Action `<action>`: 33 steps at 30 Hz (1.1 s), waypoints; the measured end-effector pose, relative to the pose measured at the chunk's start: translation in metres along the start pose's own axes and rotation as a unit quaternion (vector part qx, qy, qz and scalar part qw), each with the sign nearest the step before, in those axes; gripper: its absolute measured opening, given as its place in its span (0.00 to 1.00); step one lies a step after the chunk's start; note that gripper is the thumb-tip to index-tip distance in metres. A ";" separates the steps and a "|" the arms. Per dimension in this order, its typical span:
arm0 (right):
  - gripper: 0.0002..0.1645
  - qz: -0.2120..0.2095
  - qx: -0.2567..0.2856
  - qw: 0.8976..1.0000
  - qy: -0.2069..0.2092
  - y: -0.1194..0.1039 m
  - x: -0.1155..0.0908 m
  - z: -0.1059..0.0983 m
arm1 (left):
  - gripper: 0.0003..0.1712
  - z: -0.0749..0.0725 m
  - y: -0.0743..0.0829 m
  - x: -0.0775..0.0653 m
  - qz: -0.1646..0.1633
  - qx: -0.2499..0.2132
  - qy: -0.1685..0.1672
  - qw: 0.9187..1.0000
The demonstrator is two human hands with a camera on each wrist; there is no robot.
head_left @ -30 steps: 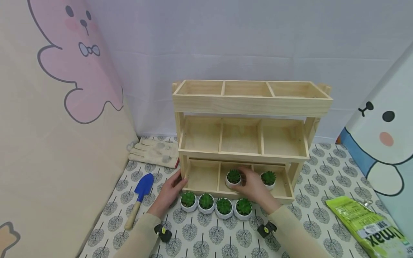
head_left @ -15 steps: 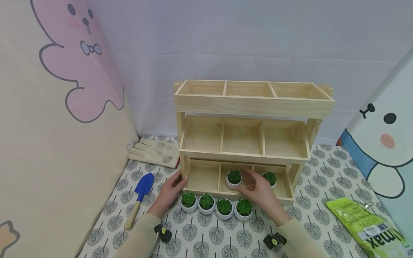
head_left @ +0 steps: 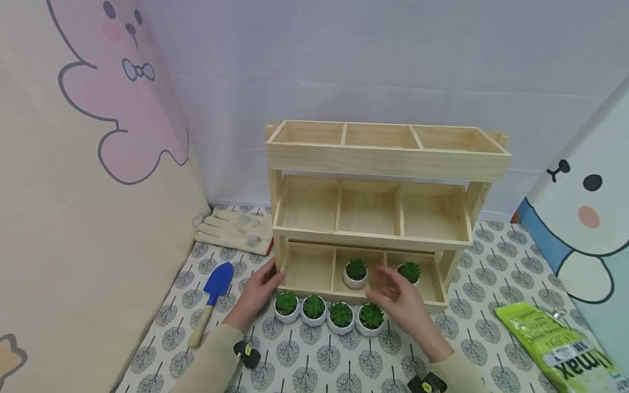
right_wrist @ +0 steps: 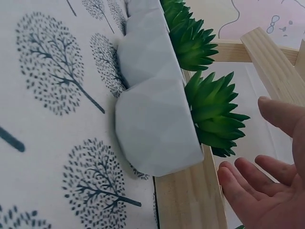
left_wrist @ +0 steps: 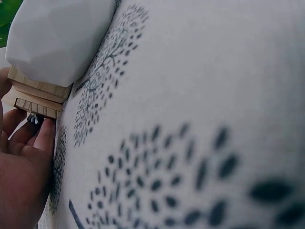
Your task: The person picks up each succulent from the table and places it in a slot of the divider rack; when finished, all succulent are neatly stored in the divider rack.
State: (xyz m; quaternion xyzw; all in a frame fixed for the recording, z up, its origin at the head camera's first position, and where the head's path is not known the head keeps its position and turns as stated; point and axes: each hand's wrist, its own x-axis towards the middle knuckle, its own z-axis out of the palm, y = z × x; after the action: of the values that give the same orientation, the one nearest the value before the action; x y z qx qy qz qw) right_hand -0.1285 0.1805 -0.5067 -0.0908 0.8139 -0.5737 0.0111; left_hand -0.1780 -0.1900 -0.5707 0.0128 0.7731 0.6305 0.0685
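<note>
A three-tier wooden plant shelf (head_left: 368, 238) stands on the cloth. My left hand (head_left: 259, 289) holds the left end of its lowest tray, its fingertips against the wooden corner (left_wrist: 40, 90) in the left wrist view. My right hand (head_left: 399, 299) hovers over the front rim of that tray, fingers relaxed and holding nothing. Just left of it, a potted succulent (head_left: 355, 274) sits upright in the middle compartment. Another succulent (head_left: 409, 272) is in the right compartment, partly behind my right hand. Several white-potted succulents (head_left: 341, 317) line up along the shelf's front.
A blue trowel (head_left: 212, 297) with a wooden handle lies to the left, below a pair of pale work gloves (head_left: 233, 231). At the right lies a green bag (head_left: 560, 344). The upper tiers hold no pots. A patterned cloth (head_left: 304, 371) covers the table.
My right hand has let go of the succulent in the middle compartment and drawn back to the right and toward me. The left hand stays at the shelf's end.
</note>
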 end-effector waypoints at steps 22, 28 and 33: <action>0.39 -0.037 0.035 0.999 0.018 0.015 -0.043 -0.006 | 0.38 0.000 0.000 0.000 -0.003 0.004 0.000 1.000; 0.39 -0.001 0.037 0.999 0.021 0.022 -0.053 -0.002 | 0.39 0.000 0.000 0.000 0.000 0.009 0.002 1.000; 0.39 0.060 0.049 0.997 0.026 0.024 -0.058 0.006 | 0.39 0.000 0.000 0.000 0.002 -0.003 -0.003 1.000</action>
State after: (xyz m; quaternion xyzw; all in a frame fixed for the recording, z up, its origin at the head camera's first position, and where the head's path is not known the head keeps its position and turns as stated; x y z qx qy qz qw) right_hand -0.0738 0.1924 -0.5364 -0.0262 0.7891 -0.6130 0.0292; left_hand -0.1781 -0.1904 -0.5709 0.0164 0.7710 0.6328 0.0695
